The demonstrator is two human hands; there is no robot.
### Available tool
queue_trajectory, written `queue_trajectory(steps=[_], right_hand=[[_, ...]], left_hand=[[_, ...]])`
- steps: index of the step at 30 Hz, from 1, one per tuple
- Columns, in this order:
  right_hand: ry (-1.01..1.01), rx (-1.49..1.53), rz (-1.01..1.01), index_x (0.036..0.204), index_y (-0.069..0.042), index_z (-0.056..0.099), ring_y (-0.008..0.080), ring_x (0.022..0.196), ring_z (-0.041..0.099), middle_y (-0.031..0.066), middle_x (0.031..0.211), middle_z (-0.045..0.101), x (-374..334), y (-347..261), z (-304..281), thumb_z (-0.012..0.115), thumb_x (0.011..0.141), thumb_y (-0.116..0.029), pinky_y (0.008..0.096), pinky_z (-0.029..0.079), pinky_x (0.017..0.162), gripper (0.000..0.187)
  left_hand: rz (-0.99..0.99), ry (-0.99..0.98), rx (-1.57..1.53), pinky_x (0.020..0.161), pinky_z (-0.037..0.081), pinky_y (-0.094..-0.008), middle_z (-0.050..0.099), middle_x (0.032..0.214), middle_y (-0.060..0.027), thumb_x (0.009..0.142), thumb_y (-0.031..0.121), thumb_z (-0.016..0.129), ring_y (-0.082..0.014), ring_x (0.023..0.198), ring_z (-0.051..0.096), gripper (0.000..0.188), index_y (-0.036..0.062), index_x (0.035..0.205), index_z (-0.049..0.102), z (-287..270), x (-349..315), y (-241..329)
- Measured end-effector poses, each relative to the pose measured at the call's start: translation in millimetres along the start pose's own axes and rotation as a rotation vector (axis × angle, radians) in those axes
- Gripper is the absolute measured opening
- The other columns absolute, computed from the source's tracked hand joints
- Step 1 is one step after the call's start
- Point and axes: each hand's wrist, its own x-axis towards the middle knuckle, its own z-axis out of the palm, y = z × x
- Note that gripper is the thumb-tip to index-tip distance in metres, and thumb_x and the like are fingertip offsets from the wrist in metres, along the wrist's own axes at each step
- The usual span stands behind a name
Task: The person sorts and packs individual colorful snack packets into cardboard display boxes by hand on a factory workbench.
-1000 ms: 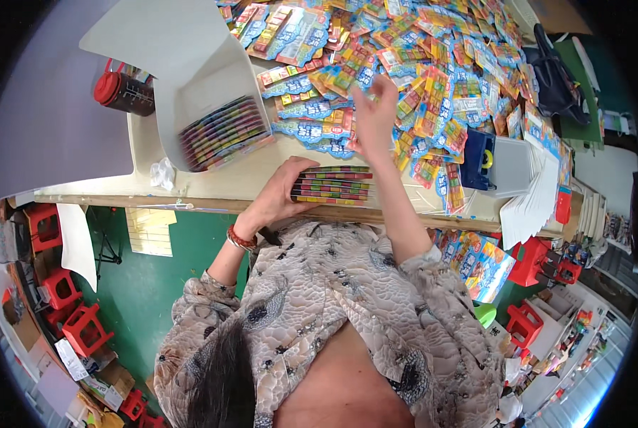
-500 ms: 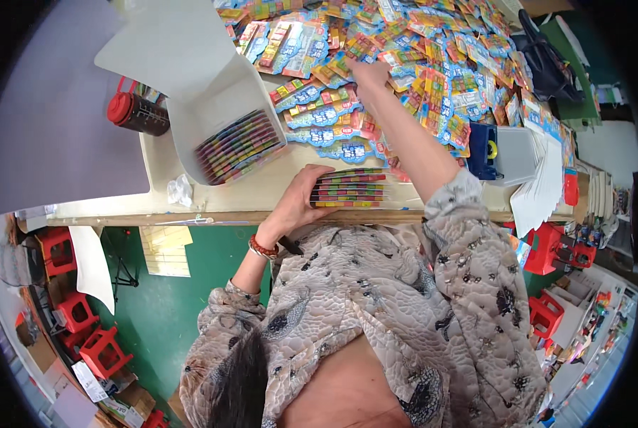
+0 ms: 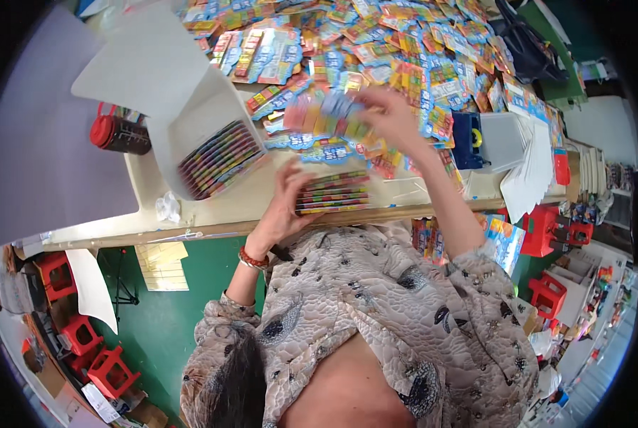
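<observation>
My left hand [image 3: 279,207] grips the left end of a small stack of colourful carded packs [image 3: 334,192], which stand on edge at the table's front edge. Its thumb lies along the near side, and its fingers reach over the far side. Above and beyond that stack, my right hand [image 3: 396,123] pinches another carded pack [image 3: 327,118], blue with rows of bright coloured pieces. Motion smears this pack and the hand. Behind them a wide heap of similar packs [image 3: 433,53] covers the far part of the table.
Left of my left hand stands an open white box [image 3: 163,153] with a row of packs inside. Past it are a dark bottle with a red lid [image 3: 123,134] and crumpled clear plastic [image 3: 167,207]. A blue tape dispenser [image 3: 467,140] and white sheets [image 3: 529,167] sit at the right.
My right hand has drawn back from the heap toward me, bringing a pack up and to the left. My left hand still holds the stack. The whole view has shifted slightly.
</observation>
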Motion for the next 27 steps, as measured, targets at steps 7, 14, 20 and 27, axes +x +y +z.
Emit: queue_trajectory(steps=[7, 14, 20, 27], right_hand=[[-0.348, -0.173, -0.196, 0.110, -0.009, 0.066, 0.0302, 0.085, 0.061, 0.0121, 0.092, 0.062, -52, -20, 35, 0.058, 0.079, 0.003, 0.0384, 0.047, 0.074, 0.035], [-0.111, 0.069, 0.058, 0.113, -0.005, 0.064, 0.0178, 0.085, 0.063, 0.0082, 0.098, 0.067, -74, -6, 21, 0.063, 0.087, -0.014, 0.0330, 0.049, 0.079, 0.028], [0.705, -0.796, 0.391, 0.123, -0.001, 0.058, 0.0342, 0.117, 0.046, 0.0177, 0.121, 0.056, -38, 40, -57, 0.070, 0.081, -0.045, 0.0461, 0.038, 0.095, 0.062], [0.558, -0.946, 0.210, 0.128, -0.010, 0.053, 0.0406, 0.126, 0.033, 0.0208, 0.129, 0.045, -17, 64, -17, 0.071, 0.073, -0.054, 0.0591, 0.025, 0.098, 0.073]], left_hand=[[-0.061, 0.149, 0.101, 0.114, 0.022, -0.0481, 0.003, 0.154, -0.0222, 0.051, 0.029, 0.093, -0.0338, 0.143, 0.012, 0.145, 0.0043, 0.148, -0.011, -4, 9, 15], [-0.036, -0.081, 0.145, 0.103, 0.038, -0.0426, 0.036, 0.135, -0.0178, 0.054, 0.019, 0.089, -0.0339, 0.120, 0.040, 0.104, 0.0091, 0.142, 0.033, -21, 26, 28], [-0.083, -0.143, -0.058, 0.098, 0.043, -0.0410, 0.043, 0.125, -0.0150, 0.060, 0.016, 0.086, -0.0339, 0.116, 0.045, 0.086, 0.0112, 0.135, 0.044, -24, 32, 36], [-0.078, -0.193, 0.055, 0.100, 0.043, -0.0391, 0.042, 0.127, -0.0158, 0.061, 0.014, 0.085, -0.0331, 0.119, 0.045, 0.088, 0.0112, 0.138, 0.043, -25, 31, 38]])
